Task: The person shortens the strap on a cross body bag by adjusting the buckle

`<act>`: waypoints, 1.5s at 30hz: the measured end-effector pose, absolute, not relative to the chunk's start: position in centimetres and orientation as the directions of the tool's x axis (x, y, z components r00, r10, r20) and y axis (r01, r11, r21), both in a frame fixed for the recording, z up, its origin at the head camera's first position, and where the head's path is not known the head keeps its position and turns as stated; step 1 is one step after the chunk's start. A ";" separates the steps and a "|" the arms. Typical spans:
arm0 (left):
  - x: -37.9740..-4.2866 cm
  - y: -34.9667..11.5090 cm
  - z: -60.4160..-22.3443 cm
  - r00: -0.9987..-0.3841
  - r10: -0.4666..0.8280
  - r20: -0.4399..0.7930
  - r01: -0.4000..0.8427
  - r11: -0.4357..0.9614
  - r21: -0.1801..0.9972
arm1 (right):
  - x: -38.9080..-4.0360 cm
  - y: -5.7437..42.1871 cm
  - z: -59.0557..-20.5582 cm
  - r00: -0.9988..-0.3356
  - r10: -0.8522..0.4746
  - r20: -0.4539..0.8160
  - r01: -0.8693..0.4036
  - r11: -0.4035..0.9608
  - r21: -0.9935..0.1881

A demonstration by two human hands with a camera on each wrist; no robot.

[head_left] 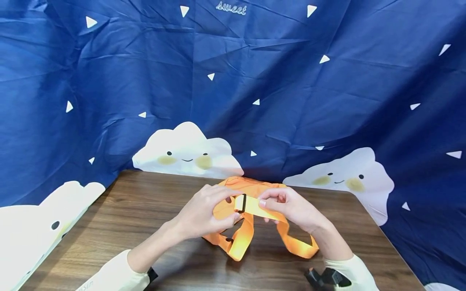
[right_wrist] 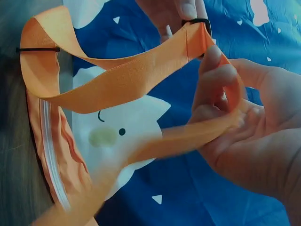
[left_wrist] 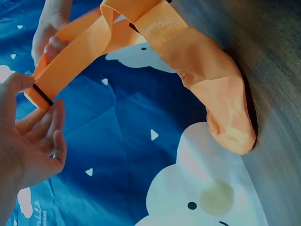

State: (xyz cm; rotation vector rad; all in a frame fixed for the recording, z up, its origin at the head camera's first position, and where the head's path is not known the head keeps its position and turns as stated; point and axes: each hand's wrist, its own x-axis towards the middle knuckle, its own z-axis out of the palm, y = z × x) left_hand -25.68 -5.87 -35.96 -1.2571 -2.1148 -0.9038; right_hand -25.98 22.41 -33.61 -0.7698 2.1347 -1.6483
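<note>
An orange bag point(head_left: 251, 186) lies on the table with its orange webbing strap point(head_left: 254, 207) raised in front of it. My left hand point(head_left: 207, 212) pinches the strap at a black slider buckle point(head_left: 244, 203), thumb and fingertips at the buckle's two ends. Just to the right, my right hand point(head_left: 296, 208) holds the strap between thumb and fingers. In the right wrist view a length of strap point(right_wrist: 188, 137) runs through the curled fingers of that hand. A second black slider point(right_wrist: 37, 49) sits on the strap nearer the bag, above a white zipper point(right_wrist: 51, 155).
The brown wood-grain table point(head_left: 145, 202) ends at a dark blue cloth backdrop point(head_left: 233, 89) with white triangles and smiling clouds. A loose strap loop point(head_left: 302, 248) hangs near the right forearm. A black device point(head_left: 329, 278) is on the right wrist.
</note>
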 end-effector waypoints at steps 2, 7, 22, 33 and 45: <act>-25.7 -5.8 -36.0 -0.452 0.554 0.699 0.887 0.359 0.289 | -26.0 22.5 -33.8 -0.811 -0.582 0.059 -0.206 0.189 -0.960; -25.8 -5.7 -36.2 -0.463 0.571 0.679 0.881 0.379 0.282 | -25.8 21.9 -34.1 -0.838 -0.542 0.055 -0.192 0.200 -0.961; -25.7 -5.7 -36.2 -0.453 0.581 0.676 0.874 0.438 0.209 | -25.7 20.8 -34.6 -0.815 -0.572 0.091 -0.227 0.171 -0.959; -25.9 -6.2 -35.6 -0.468 0.564 0.680 0.875 0.406 0.265 | -26.7 22.7 -34.8 -0.781 -0.615 0.108 -0.194 0.074 -0.978; -26.0 -6.0 -36.1 -0.415 0.624 0.662 0.899 0.392 0.195 | -25.7 20.5 -35.0 -0.790 -0.599 0.130 -0.263 0.140 -0.955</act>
